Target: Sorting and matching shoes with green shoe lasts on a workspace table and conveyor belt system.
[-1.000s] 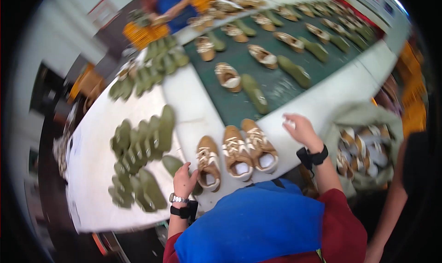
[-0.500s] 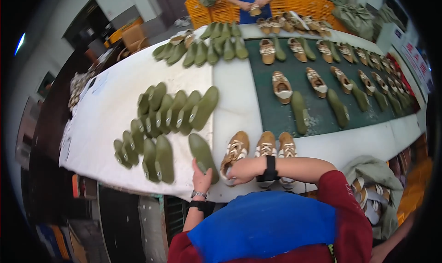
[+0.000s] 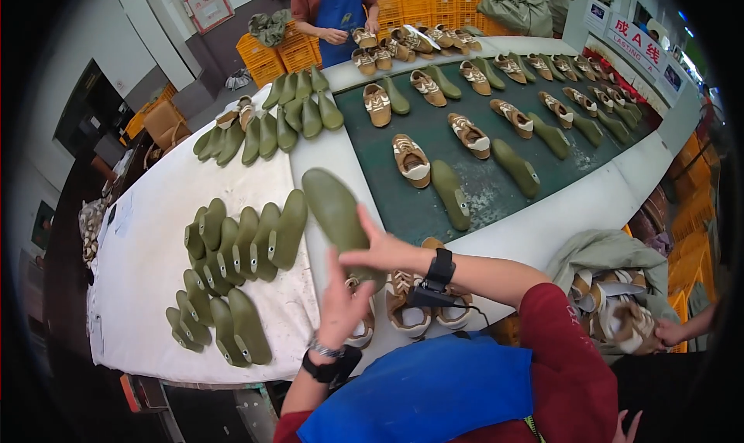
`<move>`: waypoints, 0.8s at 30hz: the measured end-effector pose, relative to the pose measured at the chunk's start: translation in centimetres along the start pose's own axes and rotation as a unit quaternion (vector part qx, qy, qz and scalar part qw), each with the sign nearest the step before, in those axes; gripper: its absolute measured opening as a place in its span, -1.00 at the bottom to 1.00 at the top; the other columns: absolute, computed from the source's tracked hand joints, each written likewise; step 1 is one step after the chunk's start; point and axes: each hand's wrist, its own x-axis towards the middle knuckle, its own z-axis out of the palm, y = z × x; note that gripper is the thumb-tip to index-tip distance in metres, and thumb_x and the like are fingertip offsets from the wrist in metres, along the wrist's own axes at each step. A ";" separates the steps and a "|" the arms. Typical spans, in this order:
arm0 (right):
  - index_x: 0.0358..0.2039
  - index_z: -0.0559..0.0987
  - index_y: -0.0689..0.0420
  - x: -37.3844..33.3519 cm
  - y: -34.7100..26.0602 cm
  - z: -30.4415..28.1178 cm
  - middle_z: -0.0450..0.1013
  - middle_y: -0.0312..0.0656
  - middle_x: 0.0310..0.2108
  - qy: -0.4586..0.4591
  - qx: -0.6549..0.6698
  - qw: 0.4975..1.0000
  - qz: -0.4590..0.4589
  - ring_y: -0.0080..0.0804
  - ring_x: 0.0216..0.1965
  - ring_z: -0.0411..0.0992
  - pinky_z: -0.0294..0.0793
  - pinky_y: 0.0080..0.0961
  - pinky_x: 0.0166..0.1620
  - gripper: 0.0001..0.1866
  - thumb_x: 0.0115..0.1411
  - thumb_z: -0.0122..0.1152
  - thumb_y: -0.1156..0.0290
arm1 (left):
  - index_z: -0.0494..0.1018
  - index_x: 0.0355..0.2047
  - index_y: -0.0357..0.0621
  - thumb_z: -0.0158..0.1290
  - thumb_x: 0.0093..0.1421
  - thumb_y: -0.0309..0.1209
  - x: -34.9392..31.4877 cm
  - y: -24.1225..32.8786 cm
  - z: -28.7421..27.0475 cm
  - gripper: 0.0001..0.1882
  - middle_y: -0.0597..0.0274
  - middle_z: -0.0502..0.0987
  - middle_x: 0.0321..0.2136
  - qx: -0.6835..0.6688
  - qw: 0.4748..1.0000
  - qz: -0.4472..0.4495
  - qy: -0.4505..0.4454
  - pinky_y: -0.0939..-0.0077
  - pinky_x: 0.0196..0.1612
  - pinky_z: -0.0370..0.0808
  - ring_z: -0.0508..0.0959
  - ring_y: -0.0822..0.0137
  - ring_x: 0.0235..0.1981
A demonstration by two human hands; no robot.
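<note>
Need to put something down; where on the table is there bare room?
The white cloth is bare between the far shoe molds and near shoe molds; so is the white strip between the green mat and right forearm. Crowded: the mat, with shoes, and around left hand and right hand, with more shoes.
</note>
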 end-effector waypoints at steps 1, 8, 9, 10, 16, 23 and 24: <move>0.25 -0.30 0.16 0.6 -0.3 -1.8 -0.04 0.06 0.20 -0.012 0.090 0.995 0.039 -0.28 0.15 0.08 0.16 -0.50 0.11 0.06 -0.01 0.25 0.16 | -0.34 0.20 -0.31 0.07 0.03 -0.48 1.4 -1.4 1.8 -0.09 -0.16 0.31 -0.06 0.158 0.972 0.170 -0.026 0.40 -0.07 0.41 0.41 0.18 -0.06; 0.25 -0.14 0.15 3.5 8.5 -11.8 0.21 -0.11 0.01 -0.011 0.378 0.906 0.189 -0.46 -0.02 0.26 0.31 -0.53 -0.03 -0.12 0.06 0.14 0.20 | 0.05 0.15 -0.28 0.08 0.05 -0.28 7.1 -2.6 6.2 -0.28 -0.23 0.17 0.09 0.127 0.947 0.200 -0.217 0.36 0.15 0.15 0.18 0.01 0.15; 0.25 -0.14 0.15 4.0 10.3 -12.7 0.21 -0.11 0.01 -0.012 0.376 0.907 0.188 -0.46 -0.02 0.26 0.31 -0.53 -0.03 -0.12 0.06 0.14 0.20 | 0.14 0.11 -0.23 0.09 0.05 -0.29 6.7 -3.5 5.7 -0.35 -0.13 0.21 0.08 0.160 0.948 0.193 -0.195 0.37 0.14 0.17 0.21 0.05 0.14; 0.24 -0.13 0.17 4.6 11.9 -13.2 0.18 -0.08 0.05 -0.008 0.371 0.906 0.206 -0.41 0.02 0.23 0.28 -0.49 0.01 -0.11 0.05 0.14 0.13 | 0.18 0.08 -0.22 0.09 0.04 -0.30 6.4 -3.8 4.6 -0.39 -0.10 0.24 0.07 0.161 0.953 0.179 -0.183 0.38 0.13 0.19 0.24 0.07 0.12; 0.22 -0.19 0.31 7.9 19.1 -10.3 0.06 0.31 0.11 -0.057 -0.215 0.935 0.275 -0.10 0.23 -0.05 0.07 -0.31 0.17 0.12 -0.11 0.15 -0.14 | 0.33 -0.09 -0.25 0.12 -0.03 -0.43 3.6 -12.8 -8.6 -0.54 -0.07 0.38 -0.12 0.245 0.964 0.051 0.093 0.31 0.02 0.29 0.36 0.02 -0.05; 0.21 -0.03 0.16 10.4 19.6 -5.9 0.41 0.25 -0.27 -0.090 -0.388 0.894 0.204 0.04 -0.20 0.43 0.39 -0.25 -0.07 -0.13 -0.15 0.06 0.34 | 0.21 0.01 -0.31 0.29 -0.31 -0.24 -10.8 -25.4 -25.1 -0.15 -0.17 0.27 -0.04 0.405 0.835 -0.219 0.301 0.15 0.09 0.17 0.21 -0.11 0.01; 0.21 -0.03 0.18 10.6 19.9 -5.8 0.39 0.28 -0.25 -0.111 -0.373 0.907 0.159 0.06 -0.20 0.42 0.41 -0.25 -0.08 -0.12 -0.17 0.08 0.34 | 0.26 0.00 -0.25 0.29 -0.33 -0.13 -11.8 -26.9 -25.7 -0.14 -0.23 0.24 -0.01 0.456 0.822 -0.223 0.258 0.17 0.14 0.13 0.18 -0.12 0.05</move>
